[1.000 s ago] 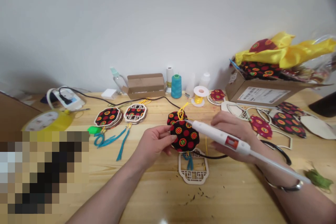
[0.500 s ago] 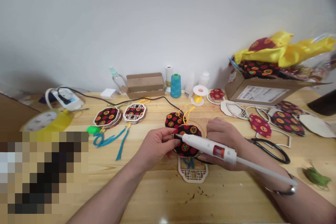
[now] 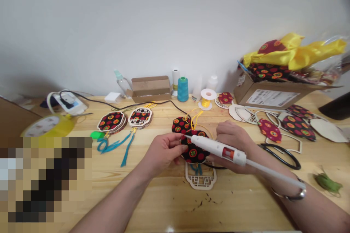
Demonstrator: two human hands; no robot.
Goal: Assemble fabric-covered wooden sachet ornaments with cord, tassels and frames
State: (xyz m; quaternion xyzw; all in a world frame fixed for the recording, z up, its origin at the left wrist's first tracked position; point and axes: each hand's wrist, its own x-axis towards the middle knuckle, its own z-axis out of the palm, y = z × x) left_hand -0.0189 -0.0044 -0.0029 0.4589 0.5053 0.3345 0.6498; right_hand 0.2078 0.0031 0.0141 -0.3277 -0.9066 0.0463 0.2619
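My left hand (image 3: 168, 149) pinches the left edge of a black patterned fabric piece (image 3: 193, 154) with red and orange round motifs. My right hand (image 3: 235, 143) is closed round a white hot glue gun (image 3: 218, 148), its grip hidden behind the body and fingers. The nozzle points left, over the upper left edge of the fabric piece, close to my left fingertips. Below that piece lies a pale wooden lattice frame (image 3: 201, 182), with blue tassel threads showing inside it. Another black patterned piece (image 3: 180, 125) with yellow cord (image 3: 195, 118) lies just behind.
Two finished-looking stacks, a fabric-faced stack (image 3: 111, 121) and a lattice-faced stack (image 3: 140, 117), lie left with blue tassels. Thread spools (image 3: 183, 89) and a small carton (image 3: 151, 89) line the wall. Black-handled scissors (image 3: 281, 156), fabric pieces (image 3: 299, 127) and a full cardboard box (image 3: 273, 93) are right.
The glue gun and my right hand have shifted slightly; the nozzle tip has risen a little along the fabric's edge. My left hand keeps its pinch.
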